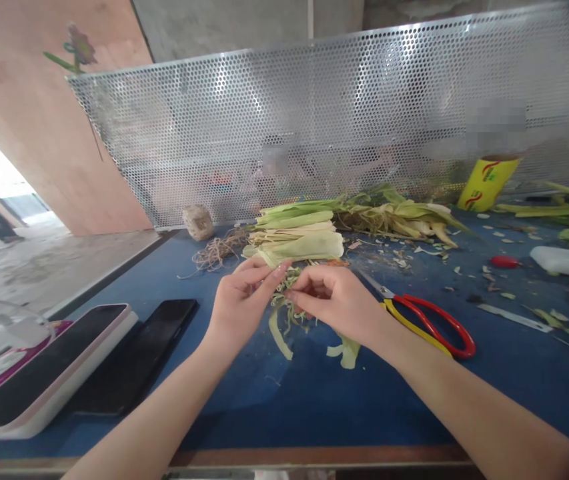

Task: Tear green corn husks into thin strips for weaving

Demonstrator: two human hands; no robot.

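My left hand [245,293] and my right hand [334,297] meet over the middle of the blue table, thumbs and fingers pinched. Between them is a small bunch of pale green curled husk strips [289,313], and both hands grip it. One loose strip [280,337] dangles below it. A pale husk scrap [347,351] lies under my right wrist. Just beyond my fingers rests a stack of flat corn husks [299,233], with more leafy husks [404,217] to its right. My fingertips partly hide the bunch.
Scissors [434,327] with red and yellow handles lie right of my right hand. Two phones [54,367] sit at the left. Tangled twine [221,248], a yellow tube [489,183], a blade [514,318] and husk scraps lie farther off. A perforated metal screen [324,113] closes the back.
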